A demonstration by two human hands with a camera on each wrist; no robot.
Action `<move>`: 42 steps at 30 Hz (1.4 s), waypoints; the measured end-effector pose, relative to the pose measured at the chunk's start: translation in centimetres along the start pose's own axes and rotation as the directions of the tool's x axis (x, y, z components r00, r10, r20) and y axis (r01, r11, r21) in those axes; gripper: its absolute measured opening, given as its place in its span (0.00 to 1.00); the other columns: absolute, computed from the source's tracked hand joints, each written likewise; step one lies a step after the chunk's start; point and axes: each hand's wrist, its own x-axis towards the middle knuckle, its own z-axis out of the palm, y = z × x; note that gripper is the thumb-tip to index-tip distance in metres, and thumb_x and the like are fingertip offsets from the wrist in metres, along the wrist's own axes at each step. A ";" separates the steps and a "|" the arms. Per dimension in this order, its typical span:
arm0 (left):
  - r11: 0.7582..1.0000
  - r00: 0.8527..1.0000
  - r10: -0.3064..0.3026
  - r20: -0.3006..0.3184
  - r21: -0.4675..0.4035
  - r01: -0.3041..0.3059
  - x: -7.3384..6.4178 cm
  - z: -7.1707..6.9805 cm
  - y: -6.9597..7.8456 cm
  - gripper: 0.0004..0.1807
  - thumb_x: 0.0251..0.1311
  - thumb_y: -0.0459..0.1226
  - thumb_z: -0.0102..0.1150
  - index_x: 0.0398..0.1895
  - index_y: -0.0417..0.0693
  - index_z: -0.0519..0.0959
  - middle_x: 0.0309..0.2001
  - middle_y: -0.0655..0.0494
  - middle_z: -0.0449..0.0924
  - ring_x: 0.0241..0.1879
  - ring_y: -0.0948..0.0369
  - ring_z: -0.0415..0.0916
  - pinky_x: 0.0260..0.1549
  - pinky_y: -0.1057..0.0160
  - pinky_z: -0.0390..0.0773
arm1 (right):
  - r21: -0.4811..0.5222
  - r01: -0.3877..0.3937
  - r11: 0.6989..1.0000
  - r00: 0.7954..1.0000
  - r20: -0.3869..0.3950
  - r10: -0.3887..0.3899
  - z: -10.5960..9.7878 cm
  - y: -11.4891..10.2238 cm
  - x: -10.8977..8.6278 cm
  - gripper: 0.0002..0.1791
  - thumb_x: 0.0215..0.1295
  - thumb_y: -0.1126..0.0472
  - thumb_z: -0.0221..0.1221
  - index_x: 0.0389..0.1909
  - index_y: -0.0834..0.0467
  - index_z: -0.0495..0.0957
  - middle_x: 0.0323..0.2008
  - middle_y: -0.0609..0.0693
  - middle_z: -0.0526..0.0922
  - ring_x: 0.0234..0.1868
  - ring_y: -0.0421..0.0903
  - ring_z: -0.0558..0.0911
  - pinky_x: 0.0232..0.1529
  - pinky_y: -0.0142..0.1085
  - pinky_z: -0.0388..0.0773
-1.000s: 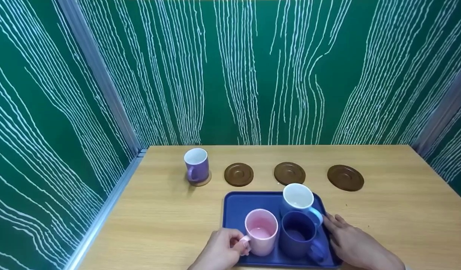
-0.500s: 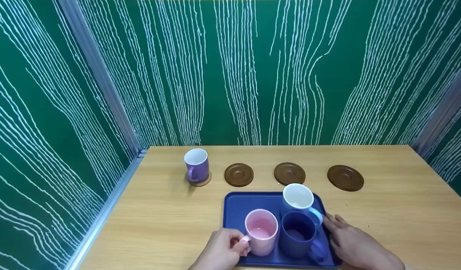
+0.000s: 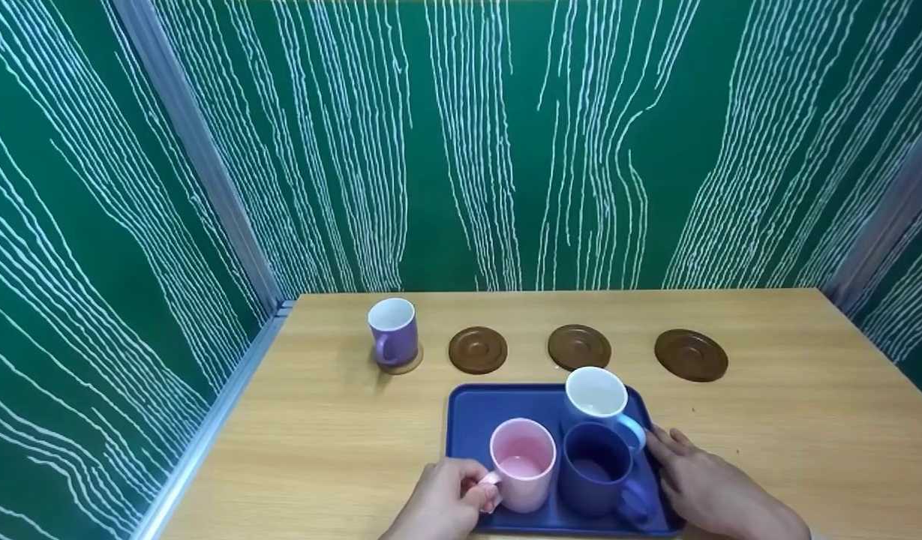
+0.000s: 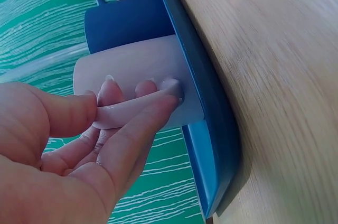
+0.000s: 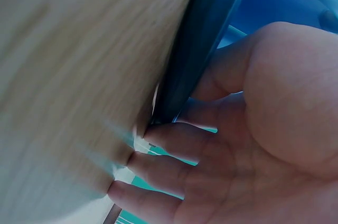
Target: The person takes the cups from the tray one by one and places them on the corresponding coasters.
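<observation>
A pink mug [image 3: 524, 469] stands on the left part of a dark blue tray [image 3: 479, 405]. My left hand [image 3: 449, 495] grips its handle [image 4: 129, 110], thumb on one side and fingers curled round the other. Beside the pink mug is a navy mug [image 3: 596, 480], its handle turned to the lower right. Just behind that stands a light blue mug [image 3: 597, 397] with a white inside. My right hand [image 3: 712, 480] rests along the tray's right edge, fingers fairly straight. In the right wrist view its thumb [image 5: 227, 71] lies against the rim and several fingertips touch the table.
Three brown round coasters [image 3: 478, 349] lie in a row behind the tray. To their left a purple mug [image 3: 393, 334] stands on a coaster [image 3: 412, 364]. Green walls [image 3: 445, 150] with white lines enclose the wooden table [image 3: 318, 450] at the back and sides.
</observation>
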 end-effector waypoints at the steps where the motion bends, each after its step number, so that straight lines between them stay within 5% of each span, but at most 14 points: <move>1: 1.000 1.000 -0.002 -0.001 0.000 0.002 0.0 0.0 0.0 0.08 0.61 0.29 0.64 0.24 0.44 0.84 0.21 0.66 0.80 0.23 0.75 0.72 0.30 0.74 0.74 | 0.000 0.002 1.000 1.000 -0.003 -0.002 0.0 0.0 0.0 0.35 0.82 0.43 0.43 0.80 0.60 0.60 0.76 0.70 0.62 0.75 0.75 0.59 0.64 0.71 0.66; 16: 0.998 0.999 0.049 -0.019 0.030 -0.049 0.0 0.2 0.0 0.09 0.61 0.30 0.64 0.22 0.44 0.82 0.20 0.63 0.82 0.23 0.75 0.72 0.31 0.73 0.74 | -0.029 -0.013 0.999 1.000 -0.005 0.013 0.0 0.0 -0.1 0.32 0.82 0.49 0.45 0.80 0.60 0.60 0.76 0.68 0.62 0.76 0.73 0.59 0.64 0.71 0.67; 32: 1.000 0.999 0.009 -0.037 -0.017 -0.009 0.2 0.2 0.3 0.10 0.62 0.25 0.61 0.25 0.43 0.83 0.21 0.66 0.80 0.24 0.74 0.75 0.29 0.74 0.77 | 0.017 -0.044 0.999 0.999 0.029 0.043 -0.3 0.0 -0.1 0.37 0.81 0.40 0.43 0.80 0.59 0.58 0.77 0.69 0.59 0.76 0.74 0.56 0.64 0.72 0.65; 42: 0.999 0.998 0.038 -0.052 0.014 -0.037 0.3 -0.1 0.3 0.11 0.63 0.26 0.61 0.25 0.48 0.83 0.22 0.65 0.81 0.24 0.74 0.73 0.27 0.75 0.74 | 0.006 0.000 1.000 1.000 -0.011 0.001 -0.1 0.0 -0.2 0.34 0.82 0.46 0.46 0.79 0.61 0.60 0.76 0.70 0.62 0.75 0.75 0.59 0.64 0.71 0.67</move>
